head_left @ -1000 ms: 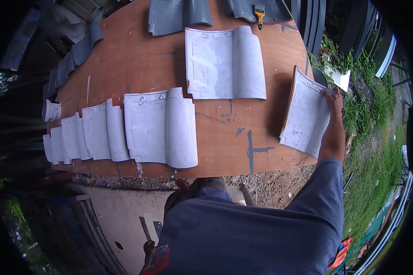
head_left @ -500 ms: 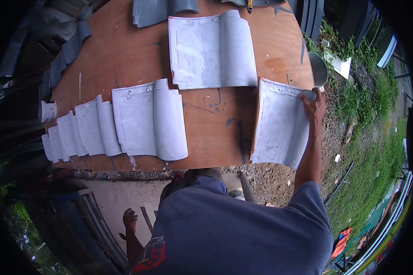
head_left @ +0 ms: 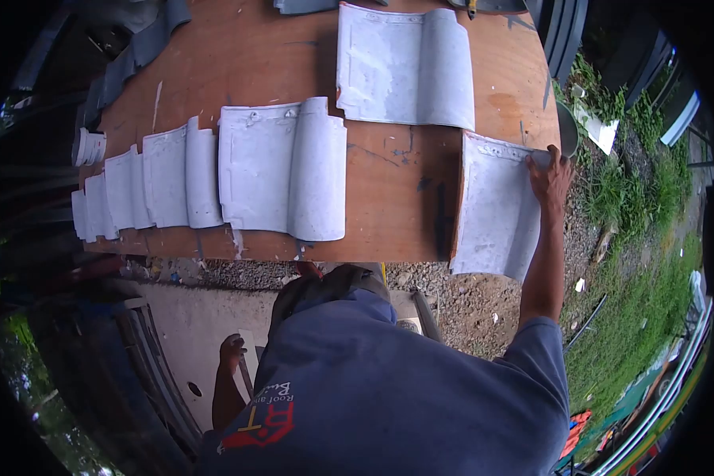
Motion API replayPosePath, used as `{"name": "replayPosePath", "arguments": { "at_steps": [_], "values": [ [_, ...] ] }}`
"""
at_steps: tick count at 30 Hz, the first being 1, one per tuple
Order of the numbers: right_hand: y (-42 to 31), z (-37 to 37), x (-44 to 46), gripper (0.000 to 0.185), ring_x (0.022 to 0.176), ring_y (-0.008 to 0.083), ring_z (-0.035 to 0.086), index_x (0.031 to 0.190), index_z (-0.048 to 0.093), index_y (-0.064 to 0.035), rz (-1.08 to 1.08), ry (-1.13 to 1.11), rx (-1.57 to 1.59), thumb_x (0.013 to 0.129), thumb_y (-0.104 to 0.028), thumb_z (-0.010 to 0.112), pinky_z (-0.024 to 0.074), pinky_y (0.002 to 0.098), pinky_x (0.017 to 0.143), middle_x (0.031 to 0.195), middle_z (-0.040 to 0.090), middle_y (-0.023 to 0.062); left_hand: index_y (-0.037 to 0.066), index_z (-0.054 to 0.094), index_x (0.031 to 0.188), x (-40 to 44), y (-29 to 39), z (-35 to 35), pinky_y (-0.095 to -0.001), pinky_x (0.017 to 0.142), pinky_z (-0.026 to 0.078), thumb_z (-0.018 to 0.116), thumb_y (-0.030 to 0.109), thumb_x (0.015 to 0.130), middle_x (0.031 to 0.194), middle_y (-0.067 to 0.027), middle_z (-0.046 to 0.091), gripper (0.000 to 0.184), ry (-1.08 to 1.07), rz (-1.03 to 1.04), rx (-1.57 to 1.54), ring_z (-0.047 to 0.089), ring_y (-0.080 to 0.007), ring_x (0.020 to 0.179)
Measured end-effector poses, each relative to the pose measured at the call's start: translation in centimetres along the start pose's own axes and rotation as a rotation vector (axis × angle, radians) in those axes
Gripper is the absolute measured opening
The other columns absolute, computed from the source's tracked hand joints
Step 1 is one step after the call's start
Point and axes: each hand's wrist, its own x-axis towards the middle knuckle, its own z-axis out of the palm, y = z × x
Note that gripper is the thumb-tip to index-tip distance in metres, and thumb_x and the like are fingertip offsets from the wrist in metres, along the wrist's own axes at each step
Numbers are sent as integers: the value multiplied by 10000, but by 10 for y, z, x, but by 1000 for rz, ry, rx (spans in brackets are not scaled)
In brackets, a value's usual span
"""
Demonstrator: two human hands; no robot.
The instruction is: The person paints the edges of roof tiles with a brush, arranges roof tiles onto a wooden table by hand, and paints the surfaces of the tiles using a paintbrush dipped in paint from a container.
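Note:
My right hand [head_left: 550, 174] grips the upper right end of a whitish roof tile [head_left: 496, 206], fingers closed over its rolled edge. That tile is tilted at the right end of the wooden table [head_left: 397, 166], its lower part hanging past the front edge. Down at the lower left hangs my left hand [head_left: 232, 349], away from the table, fingers loosely curled and apart with nothing seen in them. Another pale tile [head_left: 401, 67] lies just above and left of the held one. A further tile [head_left: 282, 170] lies to the left, at the end of an overlapping row [head_left: 165, 178].
Dark grey tiles [head_left: 139, 59] line the table's far left, and another grey tile [head_left: 309, 6] shows at the top. A dark green round container [head_left: 567, 131] stands off the right edge. Gravel and grass [head_left: 650, 262] lie to the right.
The view has shifted, so the table and its tiles appear higher, mostly further right. My right hand still holds the same tile. My left hand stays low at the side.

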Motion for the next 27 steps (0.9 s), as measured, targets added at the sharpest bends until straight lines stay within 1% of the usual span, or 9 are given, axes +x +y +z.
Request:
{"name": "replayPosePath", "arguments": {
  "at_steps": [2, 5, 9, 10, 13, 15, 17, 19, 27],
  "values": [
    [-9, 11, -20, 840, 1377, 459, 401, 1542, 384, -246, 72, 168, -98, 853, -621, 685, 241, 595, 1159, 1481, 447, 265, 51, 599, 1336, 8, -21, -4, -364, 661, 549, 639, 219, 957, 1061, -130, 701, 417, 58, 17, -39, 714, -218, 790],
    [-38, 13, -75, 907, 1302, 453, 419, 1486, 446, -41, 167, 451, 152, 882, -697, 612, 327, 609, 1073, 1395, 499, 279, 33, 633, 1293, 16, -72, -9, -363, 672, 561, 655, 233, 947, 1041, -154, 717, 400, 151, 103, -156, 713, -214, 793],
    [-149, 5, -177, 851, 1196, 433, 467, 1372, 531, -2, 297, 536, 314, 893, -700, 620, 390, 587, 1012, 1231, 540, 271, 30, 673, 1197, 11, -147, 4, -406, 735, 591, 676, 239, 928, 1111, -156, 730, 340, 227, 94, -328, 724, -247, 855],
    [-193, -6, -199, 835, 1198, 428, 475, 1366, 532, 10, 172, 541, 360, 903, -679, 625, 395, 585, 1015, 1241, 541, 260, 47, 674, 1216, 62, -233, 13, -427, 737, 595, 688, 250, 923, 1118, -122, 736, 357, 352, 661, 329, 723, -240, 892],
    [-370, -46, -260, 696, 1228, 412, 481, 1355, 517, 52, -169, 409, 718, 955, -494, 678, 402, 554, 1041, 1278, 530, 262, 158, 646, 1311, 36, -242, 7, -382, 889, 578, 772, 197, 824, 1277, -116, 672, 505, -93, -300, -528, 695, -282, 1050],
    [-450, -54, -285, 616, 1221, 384, 496, 1360, 499, 68, -438, 339, 724, 974, -372, 693, 408, 523, 1046, 1287, 523, 253, 94, 680, 1270, 83, -335, 15, -408, 711, 598, 693, 152, 930, 1151, -86, 719, 345, -43, 671, 290, 720, -268, 901],
    [-541, -77, -329, 473, 1145, 374, 526, 1334, 491, 61, -554, 85, 875, 965, -162, 684, 426, 498, 1003, 1234, 532, 227, 87, 664, 1290, 84, -358, -10, -373, 679, 592, 670, 122, 941, 1098, -89, 730, 351, 5, 566, 242, 718, -254, 826],
    [-618, -86, -368, 403, 1034, 333, 595, 1277, 557, 51, -792, -16, 906, 941, -124, 697, 469, 453, 939, 1116, 614, 198, 65, 678, 1253, 91, -360, -32, -348, 625, 570, 672, 142, 941, 1030, -91, 735, 321, 40, -184, -637, 708, -228, 767],
    [-785, -95, -554, 258, 863, 370, 704, 1113, 678, -25, -1323, -706, 760, 867, -80, 733, 568, 435, 738, 968, 706, 189, 39, 704, 1171, 96, -433, -131, -370, 819, 568, 658, 261, 922, 1062, -173, 737, 336, 492, -86, -595, 723, -260, 913]
  ]
}}
